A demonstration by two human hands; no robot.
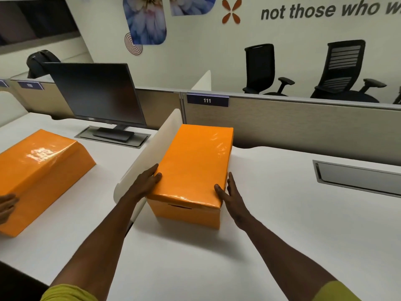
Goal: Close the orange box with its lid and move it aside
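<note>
An orange box [186, 215] stands on the white desk in front of me, with its glossy orange lid [195, 161] resting on top and overhanging the front. My left hand [147, 181] presses against the lid's near left edge, fingers on the side. On the near right corner, my right hand [230, 193] lies flat against the lid's side with its thumb on top. Both hands clasp the lid between them.
A second orange box [41, 170] lies on the desk at left, touched by another person's hand [7, 205]. A white curved divider [149, 153] stands just left of my box. A monitor [97, 94], a partition [303, 124] and a cable tray [355, 177] lie behind.
</note>
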